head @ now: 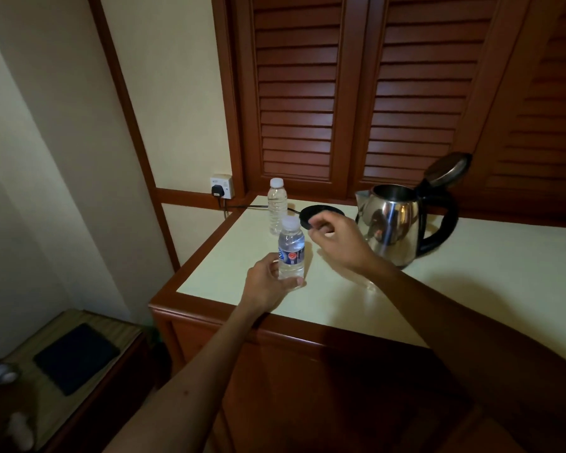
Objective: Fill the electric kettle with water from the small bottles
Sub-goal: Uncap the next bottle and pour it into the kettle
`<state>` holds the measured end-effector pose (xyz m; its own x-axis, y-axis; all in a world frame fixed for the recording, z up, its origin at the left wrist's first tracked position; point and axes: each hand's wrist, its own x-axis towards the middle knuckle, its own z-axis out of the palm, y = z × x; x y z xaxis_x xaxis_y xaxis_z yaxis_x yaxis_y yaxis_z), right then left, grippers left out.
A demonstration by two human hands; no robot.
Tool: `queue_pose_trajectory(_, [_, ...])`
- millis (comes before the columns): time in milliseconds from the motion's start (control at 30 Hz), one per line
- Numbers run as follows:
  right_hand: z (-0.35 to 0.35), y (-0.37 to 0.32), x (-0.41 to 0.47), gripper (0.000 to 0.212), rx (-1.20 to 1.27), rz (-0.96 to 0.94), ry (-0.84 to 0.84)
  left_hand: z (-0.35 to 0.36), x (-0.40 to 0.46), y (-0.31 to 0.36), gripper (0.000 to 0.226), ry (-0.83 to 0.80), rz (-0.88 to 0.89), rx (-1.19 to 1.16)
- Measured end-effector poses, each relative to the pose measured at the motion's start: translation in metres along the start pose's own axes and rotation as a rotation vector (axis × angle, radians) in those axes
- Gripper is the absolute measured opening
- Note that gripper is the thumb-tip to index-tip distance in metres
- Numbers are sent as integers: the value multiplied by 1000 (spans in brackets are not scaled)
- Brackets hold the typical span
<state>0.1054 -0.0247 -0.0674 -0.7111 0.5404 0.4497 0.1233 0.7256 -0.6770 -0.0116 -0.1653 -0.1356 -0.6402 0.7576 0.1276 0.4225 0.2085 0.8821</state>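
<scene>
My left hand [268, 282] grips the lower part of a small labelled water bottle [291, 248] with a white cap, upright on the cream counter top [471, 273]. My right hand [337, 238] hovers just right of the bottle's cap with loosely curled fingers, holding nothing. A second small bottle [277, 204], unlabelled and capped, stands behind it. The steel electric kettle [396, 223] sits to the right off its base, its lid [448, 170] flipped open and its black handle pointing right.
The black kettle base [314, 212] lies between the far bottle and the kettle, its cord running to a wall socket [222, 187]. Louvred wooden doors stand behind the counter. A low side table [62, 364] with a dark flat object sits lower left.
</scene>
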Motion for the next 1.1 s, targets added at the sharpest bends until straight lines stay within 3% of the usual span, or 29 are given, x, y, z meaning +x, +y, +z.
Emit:
queue_pose_trajectory(167, [-21,-27,-4,18,-42,-83,-58,16,-7,6,58,-14,13,-36])
queue_pose_trajectory(400, [-25,-46,6,39,-332,-107,-160,16,-10,6,52,-6,-1,-106])
queue_pose_trajectory(533, [-27,-51,12,41,-375,-139,-205,14,-7,4,46,-20,-39,-162])
queue_pose_trajectory(700, [-31,-56,15,38,-443,-195,-300,13,-4,1,45,-31,-67,-199])
queue_pose_trajectory(900, [-37,-64,20,10,-478,-252,-483,9,-5,3,44,-70,-66,-207])
queue_pose_trajectory(1100, [-44,-67,14,40,-427,-278,-492,8,-8,3,42,-67,-34,-200])
